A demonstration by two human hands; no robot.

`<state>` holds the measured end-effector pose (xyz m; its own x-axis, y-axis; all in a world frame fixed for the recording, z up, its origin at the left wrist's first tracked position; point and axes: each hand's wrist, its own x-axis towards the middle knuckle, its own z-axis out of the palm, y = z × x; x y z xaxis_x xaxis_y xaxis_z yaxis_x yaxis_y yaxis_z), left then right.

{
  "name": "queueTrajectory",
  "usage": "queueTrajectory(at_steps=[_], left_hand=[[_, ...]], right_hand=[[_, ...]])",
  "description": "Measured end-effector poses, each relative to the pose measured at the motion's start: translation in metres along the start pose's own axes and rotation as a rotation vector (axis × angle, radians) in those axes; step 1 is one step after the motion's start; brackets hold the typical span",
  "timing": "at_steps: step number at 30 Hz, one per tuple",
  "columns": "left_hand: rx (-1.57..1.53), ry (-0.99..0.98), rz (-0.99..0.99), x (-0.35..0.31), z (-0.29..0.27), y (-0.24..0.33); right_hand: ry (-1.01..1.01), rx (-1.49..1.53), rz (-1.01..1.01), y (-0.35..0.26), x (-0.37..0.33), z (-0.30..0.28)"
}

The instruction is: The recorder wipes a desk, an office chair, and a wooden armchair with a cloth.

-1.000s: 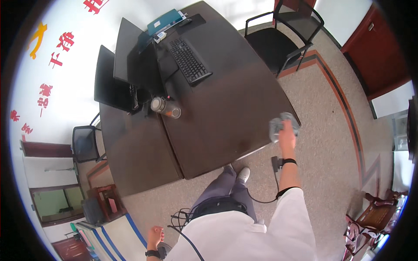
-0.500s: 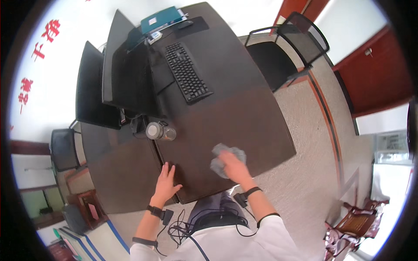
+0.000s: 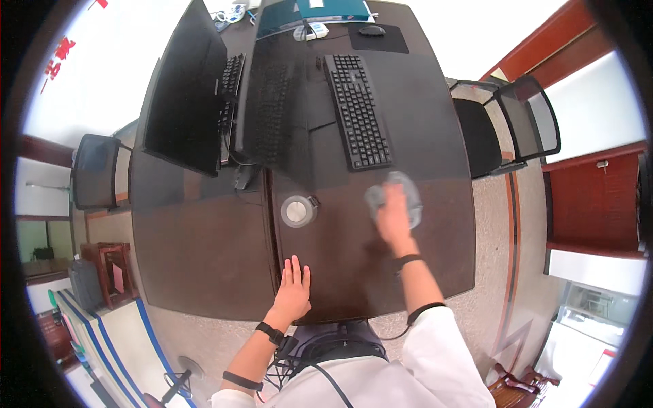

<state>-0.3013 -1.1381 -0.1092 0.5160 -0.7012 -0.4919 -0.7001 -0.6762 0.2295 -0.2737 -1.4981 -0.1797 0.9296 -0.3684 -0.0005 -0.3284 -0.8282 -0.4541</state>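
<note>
My right hand (image 3: 392, 216) presses a crumpled grey cloth (image 3: 412, 198) against the dark brown desk (image 3: 354, 251), just nearer than the black keyboard (image 3: 359, 112). The hand covers part of the cloth, and both are slightly smeared by motion. My left hand (image 3: 293, 294) rests flat near the desk's front edge, fingers stretched out and holding nothing. Beyond its fingertips a lidded bottle (image 3: 297, 212) stands upright beside the seam between two desk sections.
Two black monitors (image 3: 187, 95) stand at the left. Farther back are a mouse (image 3: 372, 30) on a dark pad and teal folders (image 3: 333, 9). Black chairs (image 3: 476, 136) flank the desk. Cables hang at my waist.
My right hand has moved the cloth farther from me across the desk, toward the keyboard. My left hand stays flat near the front edge. The view has turned and shifted.
</note>
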Motion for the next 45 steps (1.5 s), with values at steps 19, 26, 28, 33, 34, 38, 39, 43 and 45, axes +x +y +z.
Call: queueTrajectory(at_steps=[19,26,28,33,34,38,39,43,45], left_hand=[[0.046,-0.127,-0.069,0.009,-0.004,0.011],[0.049,-0.058,-0.112,0.015,0.013,0.016],[0.066,-0.105,-0.145,0.024,0.010,0.022],[0.023,-0.210,-0.420,0.030,0.023,0.045],[0.016,-0.196,-0.467,0.027,0.022,0.056],[-0.143,-0.060,-0.503,0.013,0.031,0.089],[-0.138,-0.056,-0.500,0.011,0.036,0.102],[-0.164,0.011,-0.520,0.008,0.070,0.151],[-0.110,0.005,-0.564,0.022,0.072,0.177]], right_hand=[[-0.068,-0.045,0.499,0.179,-0.151,-0.103],[0.021,0.054,0.114,0.109,0.007,-0.063],[-0.049,0.128,-0.093,0.071,-0.010,-0.050],[-0.282,0.321,-0.440,0.076,-0.170,-0.061],[-0.298,0.387,-0.412,0.095,-0.201,-0.081],[-0.079,0.233,-0.104,0.230,-0.309,-0.144],[-0.094,0.266,0.071,0.262,-0.329,-0.164],[-0.131,0.150,0.803,0.407,-0.429,-0.220],[-0.006,0.152,0.819,0.449,-0.456,-0.222]])
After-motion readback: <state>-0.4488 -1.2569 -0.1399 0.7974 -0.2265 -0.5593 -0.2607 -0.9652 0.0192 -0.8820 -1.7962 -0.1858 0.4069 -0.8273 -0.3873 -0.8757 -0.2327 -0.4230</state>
